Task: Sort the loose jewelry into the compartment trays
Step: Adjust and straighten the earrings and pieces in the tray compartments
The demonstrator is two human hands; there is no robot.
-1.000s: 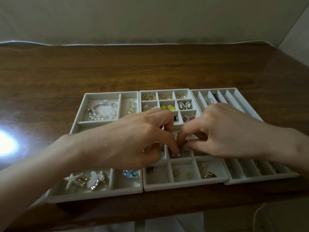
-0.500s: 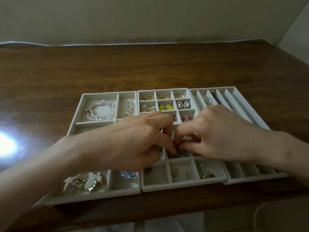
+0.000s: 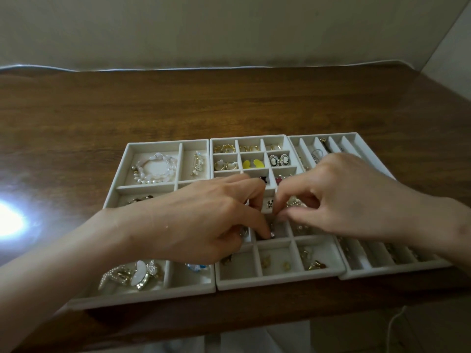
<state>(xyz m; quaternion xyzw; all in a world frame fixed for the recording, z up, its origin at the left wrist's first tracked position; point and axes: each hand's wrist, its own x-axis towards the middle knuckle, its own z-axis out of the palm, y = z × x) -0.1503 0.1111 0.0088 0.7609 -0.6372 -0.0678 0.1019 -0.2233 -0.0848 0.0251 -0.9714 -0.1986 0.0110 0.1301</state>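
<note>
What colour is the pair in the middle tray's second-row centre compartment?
Yellow. The pair shows best in the head view.

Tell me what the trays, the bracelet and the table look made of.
Trays: pale, matte, no glare, so probably velvet-like flocking over a stiff shell. Bracelet: glossy white beads, pearl-like; real or plastic is unclear. Table: dark wood grain under a glossy, reflective finish; solid or veneer is unclear.

Open tabletop (image 3: pixel 229 98) beyond middle tray (image 3: pixel 280 282); left hand (image 3: pixel 193 220) and right hand (image 3: pixel 351 200) crowded over it, perhaps touching.
</note>
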